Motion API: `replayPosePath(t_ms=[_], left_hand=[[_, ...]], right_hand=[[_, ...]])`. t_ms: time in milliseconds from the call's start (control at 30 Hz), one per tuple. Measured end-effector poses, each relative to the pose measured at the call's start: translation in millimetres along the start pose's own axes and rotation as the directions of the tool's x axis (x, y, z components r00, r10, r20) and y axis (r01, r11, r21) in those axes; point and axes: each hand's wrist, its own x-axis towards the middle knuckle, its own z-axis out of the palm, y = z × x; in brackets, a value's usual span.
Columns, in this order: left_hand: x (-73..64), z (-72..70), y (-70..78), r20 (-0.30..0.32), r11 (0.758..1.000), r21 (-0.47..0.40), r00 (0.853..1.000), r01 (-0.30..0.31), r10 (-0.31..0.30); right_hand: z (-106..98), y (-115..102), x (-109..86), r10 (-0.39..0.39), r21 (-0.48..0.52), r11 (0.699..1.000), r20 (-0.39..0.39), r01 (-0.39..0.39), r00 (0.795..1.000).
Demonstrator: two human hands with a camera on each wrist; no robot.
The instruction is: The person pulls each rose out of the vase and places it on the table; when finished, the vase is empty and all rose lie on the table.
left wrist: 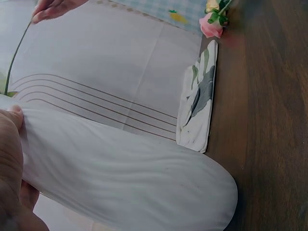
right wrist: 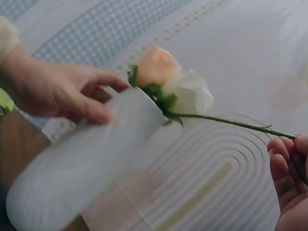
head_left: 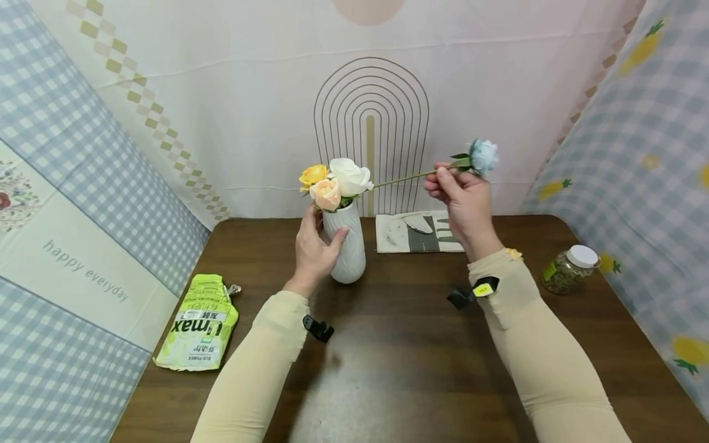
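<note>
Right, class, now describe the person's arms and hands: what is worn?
The left sleeve and right sleeve are long, plain cream and slightly wrinkled. The left wrist camera is small and black; the right wrist camera is black too, with a yellow label beside it. The left hand and right hand wear no gloves.

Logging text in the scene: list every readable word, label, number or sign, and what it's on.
"happy everyday": hanging cloth on the left.
"max": green bag, large print; the lettering just before it is creased, unclear.
"BUD POWER": same bag, near the bottom edge.
Too small or blurred to read: the bag's other print, the jar label, the yellow tag at the right wrist.
</note>
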Motion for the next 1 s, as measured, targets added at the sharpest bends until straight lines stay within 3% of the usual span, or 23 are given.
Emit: replayPosePath(t_ms=[167, 333, 500, 667, 1000], left_hand=[[0.5, 0.7, 1.1, 0.006, 1.0, 0.005, 1.0, -0.005, 0.005], [0.6, 0.4, 1.3, 0.005, 1.0, 0.016, 1.0, -0.002, 0.002], [0.5, -0.4, 1.3, -0.004, 1.0, 0.014, 1.0, -0.007, 0.007], [0.2, 0.3, 1.1, -0.003, 1.0, 0.022, 1.0, -0.015, 0.015], [-1.0, 0.1, 1.5, -0.012, 1.0, 0.023, 1.0, -0.01, 0.01]], right_hand=[[-33.0, -16.9, -6.0, 0.013, 0.069, 0.998, -0.091, -0.007, 0.996], [-66.2, -28.0, -18.2, 0.018, 0.091, 0.996, -0.121, -0.007, 0.992], [-91.2, -22.2, -32.2, 0.047, -0.039, 0.998, -0.159, -0.054, 0.986], [-107.5, -10.1, -45.3, 0.085, -0.153, 0.981, -0.2, -0.117, 0.976], [-120.2, 5.5, -60.1, 0.13, -0.252, 0.948, -0.255, -0.196, 0.958]])
